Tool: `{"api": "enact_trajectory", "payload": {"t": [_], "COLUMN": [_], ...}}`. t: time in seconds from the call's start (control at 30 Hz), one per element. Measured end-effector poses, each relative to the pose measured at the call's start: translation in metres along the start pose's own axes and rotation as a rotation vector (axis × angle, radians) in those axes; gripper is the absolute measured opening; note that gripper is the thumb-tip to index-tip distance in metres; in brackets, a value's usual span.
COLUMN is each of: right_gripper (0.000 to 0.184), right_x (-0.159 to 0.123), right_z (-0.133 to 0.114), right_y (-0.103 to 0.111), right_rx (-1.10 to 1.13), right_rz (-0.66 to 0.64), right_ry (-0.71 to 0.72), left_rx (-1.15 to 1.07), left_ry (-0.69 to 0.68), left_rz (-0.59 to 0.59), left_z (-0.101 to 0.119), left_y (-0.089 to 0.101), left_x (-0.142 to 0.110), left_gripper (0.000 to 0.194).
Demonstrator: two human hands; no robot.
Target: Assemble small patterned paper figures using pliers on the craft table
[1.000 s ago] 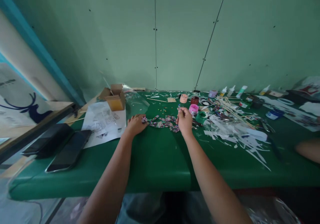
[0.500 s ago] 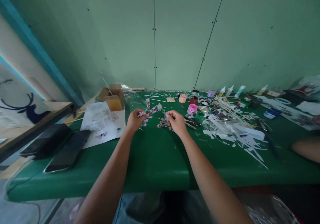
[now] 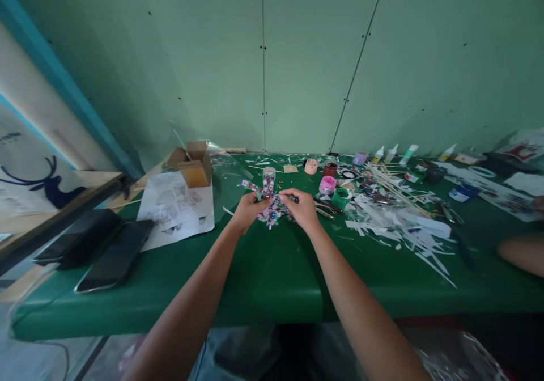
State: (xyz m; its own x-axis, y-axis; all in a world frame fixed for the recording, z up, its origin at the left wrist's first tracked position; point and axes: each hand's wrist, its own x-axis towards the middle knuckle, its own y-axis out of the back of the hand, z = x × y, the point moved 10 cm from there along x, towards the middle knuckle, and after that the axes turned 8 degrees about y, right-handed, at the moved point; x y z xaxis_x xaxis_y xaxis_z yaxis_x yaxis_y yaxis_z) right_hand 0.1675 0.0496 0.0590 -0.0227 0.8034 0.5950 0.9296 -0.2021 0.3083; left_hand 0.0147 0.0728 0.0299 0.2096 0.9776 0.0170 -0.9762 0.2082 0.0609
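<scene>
My left hand (image 3: 246, 212) pinches a small craft piece with several arms and a multicoloured floral pattern (image 3: 268, 181). One arm of it points up and another to the upper left, with more patterned parts below my fingers. Just to the right, my right hand (image 3: 303, 206) has thumb and fingers pressed together at the piece's right side. Whatever lies between those fingertips is too small to make out. More patterned bits lie partly hidden under my right hand, on the green table cover (image 3: 272, 279).
Pink (image 3: 327, 185) and green (image 3: 341, 198) paint jars stand right of my hands, beside white paper strips (image 3: 408, 233) and thin sticks. Printed sheets (image 3: 176, 208), a cardboard box (image 3: 196, 168) and a phone (image 3: 114, 256) lie left. Another person's arm (image 3: 522, 253) rests at the right edge.
My left hand has moved right with the floral piece and turned it, so one arm points up beside my right hand. My right hand stays nearly in place.
</scene>
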Motion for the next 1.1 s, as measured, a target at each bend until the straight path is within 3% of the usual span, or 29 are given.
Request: {"api": "enact_trajectory", "payload": {"t": [0.33,0.57,0.73,0.87,1.1], "right_gripper": [0.013,0.016,0.038,0.027,0.026], "right_x": [-0.001,-0.001,-0.005,-0.009,-0.007], "right_z": [-0.004,-0.005,0.008,0.013,0.024], "right_y": [-0.002,-0.002,0.000,-0.011,0.013], "right_rx": [-0.129,-0.113,0.171,0.355,0.458], "right_rz": [-0.022,-0.016,0.069,0.051,0.299], "right_ry": [0.045,0.046,-0.161,-0.255,-0.260], "left_rx": [0.224,0.166,0.065,-0.011,-0.012], "left_ry": [-0.066,-0.046,-0.017,-0.006,-0.061], "left_rz": [0.018,0.045,0.072,0.022,0.035], "left_z": [0.007,0.007,0.005,0.006,0.009], "left_y": [0.000,0.004,0.005,-0.001,0.000], "left_x": [-0.002,0.000,-0.002,-0.004,-0.004], "left_gripper": [0.030,0.039,0.035,0.032,0.027]}}
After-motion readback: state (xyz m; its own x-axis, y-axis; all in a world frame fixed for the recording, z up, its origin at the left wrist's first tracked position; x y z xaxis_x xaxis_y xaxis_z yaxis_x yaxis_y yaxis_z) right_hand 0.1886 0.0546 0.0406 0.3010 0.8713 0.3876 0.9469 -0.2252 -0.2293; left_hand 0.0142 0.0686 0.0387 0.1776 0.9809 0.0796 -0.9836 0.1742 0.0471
